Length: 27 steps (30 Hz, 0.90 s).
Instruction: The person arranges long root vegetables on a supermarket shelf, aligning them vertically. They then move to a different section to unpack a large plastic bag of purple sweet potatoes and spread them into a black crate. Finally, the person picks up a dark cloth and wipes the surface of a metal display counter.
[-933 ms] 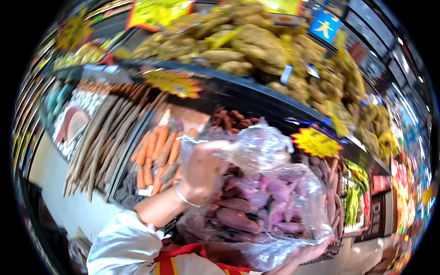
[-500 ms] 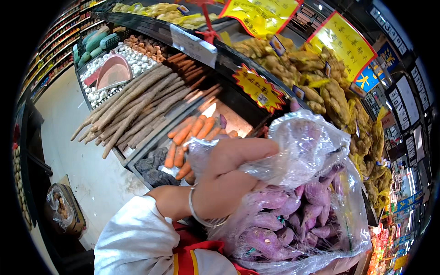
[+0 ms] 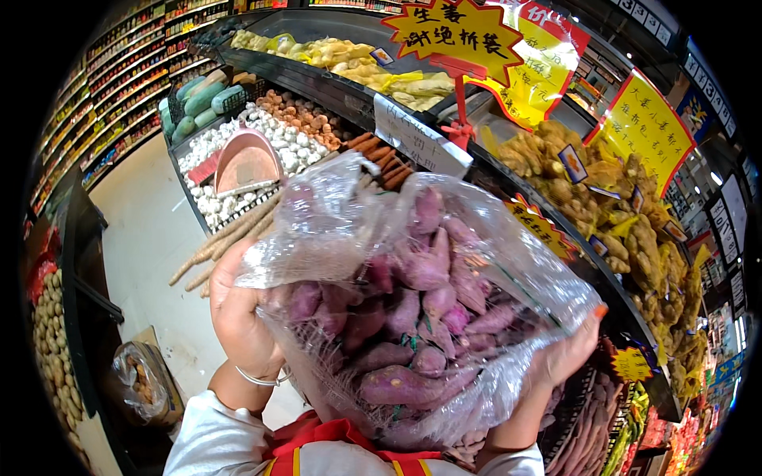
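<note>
A clear plastic bag (image 3: 508,397) full of purple sweet potatoes (image 3: 405,385) is held up in front of my body, its mouth spread wide. My left hand (image 3: 242,313) grips the bag's left side, the thumb up by the folded-over plastic and a bracelet on the wrist. At the opposite side my right hand (image 3: 567,349) is closed on the bag's edge, its fingers partly behind the plastic. A loose flap of crumpled plastic (image 3: 317,230) stands up at the far left of the mouth. The bag's underside is hidden.
Beyond the bag, a slanted stand holds white garlic (image 3: 298,151), a pink scoop (image 3: 248,163), long brown roots (image 3: 226,242) and green gourds (image 3: 208,99). Ginger (image 3: 548,155) fills the right-hand bin. A box with a plastic liner (image 3: 147,381) sits on the floor at left.
My left hand has moved left from the bunched plastic to the bag's side. The mouth is now spread wider and my right hand has come into view. The whole view has turned.
</note>
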Motion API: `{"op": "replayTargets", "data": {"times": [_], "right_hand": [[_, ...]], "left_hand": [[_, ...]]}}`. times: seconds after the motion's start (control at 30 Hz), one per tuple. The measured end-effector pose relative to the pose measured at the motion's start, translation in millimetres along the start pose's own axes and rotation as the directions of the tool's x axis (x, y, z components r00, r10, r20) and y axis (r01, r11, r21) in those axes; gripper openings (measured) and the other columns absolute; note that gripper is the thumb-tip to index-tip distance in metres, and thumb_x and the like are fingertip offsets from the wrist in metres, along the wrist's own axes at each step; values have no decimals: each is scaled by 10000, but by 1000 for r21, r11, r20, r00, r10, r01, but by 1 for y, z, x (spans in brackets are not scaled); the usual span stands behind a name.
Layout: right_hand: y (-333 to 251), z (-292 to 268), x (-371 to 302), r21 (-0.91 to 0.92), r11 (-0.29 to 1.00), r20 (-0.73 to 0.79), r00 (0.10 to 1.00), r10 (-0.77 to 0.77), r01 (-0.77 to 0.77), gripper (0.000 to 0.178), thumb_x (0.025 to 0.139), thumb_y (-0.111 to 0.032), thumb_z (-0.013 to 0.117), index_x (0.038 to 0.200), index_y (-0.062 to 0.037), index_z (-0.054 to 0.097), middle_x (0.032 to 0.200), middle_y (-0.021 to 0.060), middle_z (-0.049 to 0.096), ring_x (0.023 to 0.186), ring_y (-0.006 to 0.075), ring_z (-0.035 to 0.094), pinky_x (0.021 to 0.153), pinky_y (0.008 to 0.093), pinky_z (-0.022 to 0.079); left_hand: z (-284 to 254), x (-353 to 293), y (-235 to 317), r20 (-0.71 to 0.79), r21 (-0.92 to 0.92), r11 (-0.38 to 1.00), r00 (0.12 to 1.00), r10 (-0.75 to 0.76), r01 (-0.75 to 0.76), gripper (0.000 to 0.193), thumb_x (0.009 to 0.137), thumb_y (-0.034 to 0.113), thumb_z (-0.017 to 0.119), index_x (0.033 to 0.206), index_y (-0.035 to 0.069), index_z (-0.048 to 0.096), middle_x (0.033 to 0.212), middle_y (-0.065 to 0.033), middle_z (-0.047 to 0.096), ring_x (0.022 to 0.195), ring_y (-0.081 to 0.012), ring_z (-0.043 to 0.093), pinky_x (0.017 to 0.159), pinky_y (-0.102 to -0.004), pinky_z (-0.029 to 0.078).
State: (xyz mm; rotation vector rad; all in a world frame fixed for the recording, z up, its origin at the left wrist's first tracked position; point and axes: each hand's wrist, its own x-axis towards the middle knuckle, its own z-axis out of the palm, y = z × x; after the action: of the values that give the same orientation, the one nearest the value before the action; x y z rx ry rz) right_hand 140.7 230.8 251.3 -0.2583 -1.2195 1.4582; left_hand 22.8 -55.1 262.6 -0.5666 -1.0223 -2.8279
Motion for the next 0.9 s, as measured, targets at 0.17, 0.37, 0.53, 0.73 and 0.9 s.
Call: {"op": "replayTargets", "data": {"times": [0.17, 0.37, 0.53, 0.73, 0.9], "right_hand": [[114, 60, 30, -168, 986, 113, 993, 30, -10, 230, 926, -211, 432, 923, -13, 551, 793, 5, 564, 671, 116, 516, 638, 245, 425], [259, 43, -5, -528, 824, 310, 950, -35, 203, 173, 866, -119, 521, 903, 31, 599, 708, 182, 592, 683, 226, 595, 657, 349, 457], [257, 23, -21, -748, 637, 479, 816, 323, 187, 165, 843, -153, 538, 892, 2, 569, 779, 203, 567, 751, 379, 547, 681, 428, 443], [172, -29, -55, -674, 728, 450, 852, 268, 128, 315, 785, -78, 586, 1090, -48, 514, 1066, 152, 518, 1013, 330, 485, 891, 385, 389], [125, -172, -72, -809, 556, 323, 934, 152, 189, 207, 770, -9, 582, 975, -34, 582, 990, 111, 598, 958, 255, 563, 835, 322, 438]], "left_hand": [[-44, 54, -37, -204, 103, 994, 978, 45, -24, 325, 717, -8, 383, 1008, -56, 518, 721, -22, 510, 542, -60, 376, 502, -189, 321], [-107, 75, -141, -264, 286, 925, 948, -176, 251, 195, 761, 22, 362, 861, 7, 529, 662, 11, 483, 563, -62, 418, 508, -190, 340], [-129, 79, -211, -319, 460, 860, 945, -74, 223, 207, 798, -2, 377, 915, 5, 547, 723, 8, 488, 610, -67, 432, 539, -203, 358], [-189, 73, -219, -152, 712, 655, 966, -207, 253, 201, 807, -4, 409, 943, 25, 554, 638, 85, 383, 532, -8, 307, 463, -178, 214], [-210, 55, -197, 80, 935, 355, 970, -232, 8, 326, 824, 29, 469, 1144, -26, 447, 959, -42, 522, 745, -88, 479, 643, -214, 396]]}}
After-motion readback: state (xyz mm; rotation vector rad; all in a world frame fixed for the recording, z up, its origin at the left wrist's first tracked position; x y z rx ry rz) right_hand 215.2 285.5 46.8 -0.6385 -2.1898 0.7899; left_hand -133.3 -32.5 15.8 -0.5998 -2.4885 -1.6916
